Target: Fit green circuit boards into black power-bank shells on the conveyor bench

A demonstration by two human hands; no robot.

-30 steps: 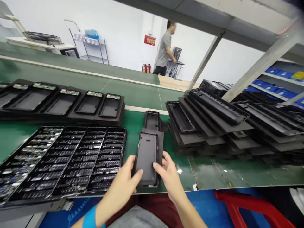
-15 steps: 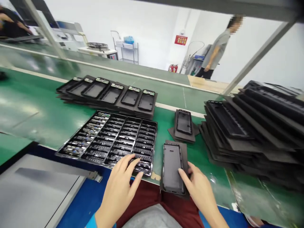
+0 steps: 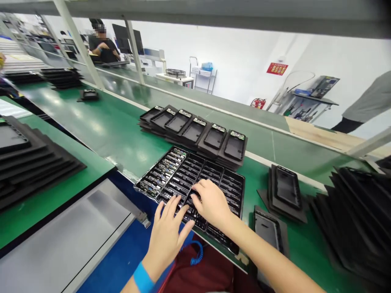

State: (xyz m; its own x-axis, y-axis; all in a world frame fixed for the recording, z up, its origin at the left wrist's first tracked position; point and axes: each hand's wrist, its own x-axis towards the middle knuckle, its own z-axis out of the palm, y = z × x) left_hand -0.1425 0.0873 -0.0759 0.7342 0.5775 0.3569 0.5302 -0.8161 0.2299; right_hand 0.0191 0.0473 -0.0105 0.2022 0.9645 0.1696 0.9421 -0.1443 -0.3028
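A black compartment tray (image 3: 210, 163) lies on the bench before me, with small circuit boards (image 3: 165, 171) in its left column. My left hand (image 3: 169, 228) has its fingers spread over the tray's front edge and holds nothing. Farther right, my right hand (image 3: 212, 203) reaches over the middle columns, thumb and fingertips drawn together in a pinch. Whatever lies between those fingertips is too small and dark to make out. A black phone housing (image 3: 267, 232) on a dark foam sheet rests to the right, partly covered by my right forearm.
Behind the tray, several phone housings (image 3: 179, 121) lie on stacked foam sheets. Another housing (image 3: 287, 186) sits at right, beside a tall dark stack (image 3: 354, 219). At left are more layered sheets (image 3: 39, 162) and a grey panel (image 3: 100, 228). Two people are beyond the bench.
My right hand has left the phone housing and moved left over the tray. My left hand stays near the tray's front edge, fingers spread. The view has turned left.
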